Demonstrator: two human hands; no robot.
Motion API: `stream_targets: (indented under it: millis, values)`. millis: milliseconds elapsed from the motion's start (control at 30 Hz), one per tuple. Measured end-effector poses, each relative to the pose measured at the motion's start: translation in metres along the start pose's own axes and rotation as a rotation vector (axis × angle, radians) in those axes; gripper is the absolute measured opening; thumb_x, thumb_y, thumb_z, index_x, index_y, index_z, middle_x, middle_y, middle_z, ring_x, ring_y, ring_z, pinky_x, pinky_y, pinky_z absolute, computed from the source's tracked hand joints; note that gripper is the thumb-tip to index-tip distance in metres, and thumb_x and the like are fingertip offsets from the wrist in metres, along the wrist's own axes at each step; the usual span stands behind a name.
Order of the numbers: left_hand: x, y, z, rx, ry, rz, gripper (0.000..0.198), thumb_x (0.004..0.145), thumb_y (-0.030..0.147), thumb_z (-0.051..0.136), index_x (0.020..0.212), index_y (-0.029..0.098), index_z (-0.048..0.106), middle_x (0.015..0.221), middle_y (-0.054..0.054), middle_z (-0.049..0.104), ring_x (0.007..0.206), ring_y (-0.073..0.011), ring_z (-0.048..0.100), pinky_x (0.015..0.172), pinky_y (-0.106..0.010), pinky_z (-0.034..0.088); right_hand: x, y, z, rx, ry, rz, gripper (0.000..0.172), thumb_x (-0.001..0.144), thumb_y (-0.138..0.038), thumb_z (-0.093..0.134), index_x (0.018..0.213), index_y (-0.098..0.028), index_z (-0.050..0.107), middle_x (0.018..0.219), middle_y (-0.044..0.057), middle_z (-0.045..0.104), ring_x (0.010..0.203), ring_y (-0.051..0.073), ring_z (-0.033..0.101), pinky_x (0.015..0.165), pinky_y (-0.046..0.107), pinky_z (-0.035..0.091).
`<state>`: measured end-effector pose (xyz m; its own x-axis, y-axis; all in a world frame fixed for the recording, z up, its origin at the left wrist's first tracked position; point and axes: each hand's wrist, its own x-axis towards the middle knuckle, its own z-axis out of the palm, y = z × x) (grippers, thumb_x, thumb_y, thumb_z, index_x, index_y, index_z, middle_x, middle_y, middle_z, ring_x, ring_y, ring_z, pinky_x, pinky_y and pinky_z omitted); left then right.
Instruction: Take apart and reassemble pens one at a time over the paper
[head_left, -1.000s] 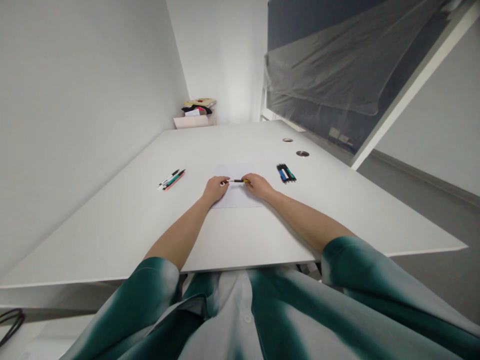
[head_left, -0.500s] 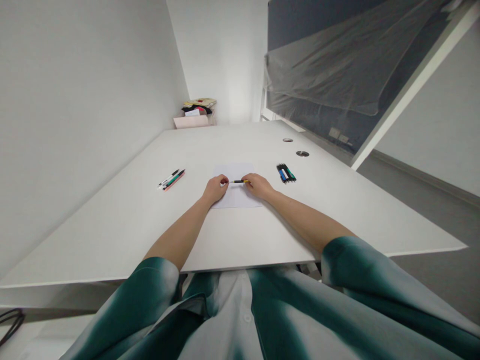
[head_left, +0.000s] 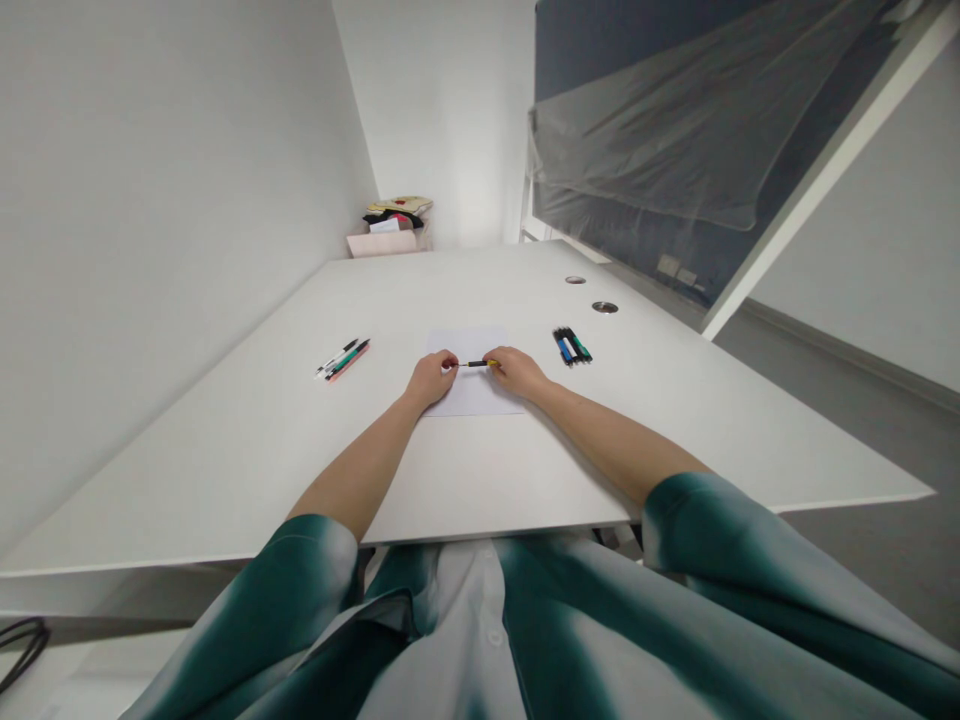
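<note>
A small pen (head_left: pixel 475 363) with a black and yellow body lies level between my two hands, just above a white sheet of paper (head_left: pixel 472 340) on the white table (head_left: pixel 262 430). My left hand (head_left: pixel 430 378) is closed and pinches the pen's left end. Closed on the yellow right end is my right hand (head_left: pixel 516 370). Both wrists rest on the paper's near part.
A few pens (head_left: pixel 343 359) lie on the table to the left. Another small bunch of dark pens (head_left: pixel 572 346) lies to the right, near two round cable holes (head_left: pixel 604 307). A box with clutter (head_left: pixel 390 232) stands beyond the table's far end.
My left hand has slid a little right along the pen, so less of it shows between the hands. The right hand has hardly moved.
</note>
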<state>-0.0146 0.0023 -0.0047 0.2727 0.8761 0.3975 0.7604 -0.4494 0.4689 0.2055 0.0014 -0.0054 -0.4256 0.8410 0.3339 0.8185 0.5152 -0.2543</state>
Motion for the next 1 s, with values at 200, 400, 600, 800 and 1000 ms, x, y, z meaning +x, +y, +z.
stream_targets:
  millis: [200,400,600,800,1000]
  values:
    - [-0.0002,0.0021,0.001,-0.006,-0.024,0.018,0.015,0.082,0.02,0.058,0.093,0.019,0.068,0.09,-0.005,0.072,0.087,-0.0196,0.065,0.088,-0.035,0.052,0.0002,-0.0032,-0.0004,-0.009,-0.011,-0.018,0.029,0.092,-0.011,0.052,0.116,-0.018,0.068,0.111,0.009,0.069,0.105,0.021,0.06,0.09,0.03,0.044]
    - [-0.0002,0.0029,0.0032,-0.093,-0.023,-0.008,0.015,0.082,0.02,0.06,0.093,0.018,0.069,0.09,-0.005,0.073,0.085,-0.0186,0.066,0.087,-0.033,0.052,-0.0001,-0.0042,-0.0009,-0.004,-0.016,-0.021,0.029,0.092,-0.011,0.053,0.116,-0.017,0.067,0.111,0.009,0.069,0.105,0.021,0.061,0.091,0.03,0.044]
    - [0.0001,0.0043,0.0034,-0.162,-0.024,-0.043,0.015,0.081,0.024,0.061,0.092,0.019,0.07,0.09,-0.004,0.074,0.084,-0.0177,0.066,0.084,-0.032,0.054,0.0,-0.0018,0.0028,0.013,-0.008,-0.039,0.03,0.091,-0.01,0.051,0.115,-0.018,0.068,0.111,0.009,0.069,0.104,0.02,0.061,0.092,0.03,0.044]
    - [-0.0004,0.0059,0.002,-0.154,-0.037,-0.036,0.014,0.081,0.023,0.061,0.092,0.019,0.07,0.089,-0.004,0.074,0.084,-0.018,0.066,0.085,-0.033,0.054,0.0001,-0.0007,0.0045,0.022,-0.004,-0.039,0.031,0.092,-0.01,0.05,0.117,-0.017,0.068,0.111,0.01,0.07,0.105,0.021,0.062,0.093,0.03,0.044]
    - [-0.0006,0.0069,0.0011,-0.174,0.004,-0.039,0.014,0.081,0.022,0.061,0.092,0.018,0.07,0.09,-0.005,0.074,0.085,-0.018,0.066,0.087,-0.033,0.053,0.0005,-0.0025,0.0038,0.019,-0.008,-0.037,0.032,0.093,-0.011,0.049,0.118,-0.017,0.068,0.114,0.01,0.069,0.106,0.021,0.062,0.094,0.031,0.045]
